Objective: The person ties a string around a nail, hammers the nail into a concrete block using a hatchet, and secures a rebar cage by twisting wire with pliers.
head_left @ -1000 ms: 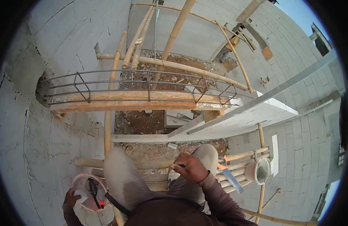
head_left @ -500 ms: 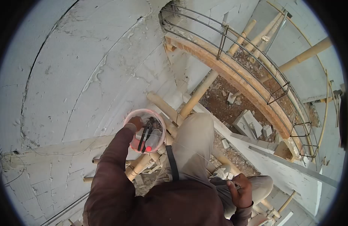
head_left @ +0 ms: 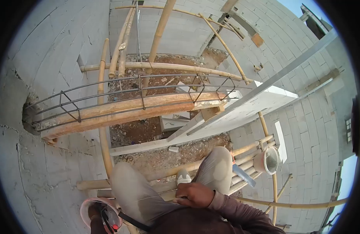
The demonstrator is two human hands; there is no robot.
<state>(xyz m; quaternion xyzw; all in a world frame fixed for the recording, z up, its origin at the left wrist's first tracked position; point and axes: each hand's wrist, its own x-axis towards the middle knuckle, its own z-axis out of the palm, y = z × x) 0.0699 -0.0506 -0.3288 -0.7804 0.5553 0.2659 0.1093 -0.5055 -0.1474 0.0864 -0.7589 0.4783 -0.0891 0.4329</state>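
Observation:
My left hand [head_left: 95, 211] reaches down inside a pinkish bucket [head_left: 85, 206] at the lower left. Its fingers are hidden in shadow. Beside it in the bucket are dark tool handles [head_left: 106, 221] and a red cap [head_left: 115, 227]. My right hand [head_left: 195, 194] is held in front of my lap, between my thighs. Its fingers are curled closed, and whatever they might hold is hidden. A handsaw [head_left: 243, 175] with a bluish blade lies just beyond my right knee, on bamboo poles.
A curved steel rebar cage [head_left: 143, 93] runs over a wooden form [head_left: 121, 113] ahead of me. Bamboo poles [head_left: 253, 161] make up the scaffold below. A second bucket [head_left: 267, 160] stands at right. A long grey bar [head_left: 273, 78] slants above a white block wall [head_left: 242, 117].
My view has swung to the right and up, so the bucket sits lower left. My right hand has moved in from beside my right thigh to between my legs. My left hand remains in the bucket.

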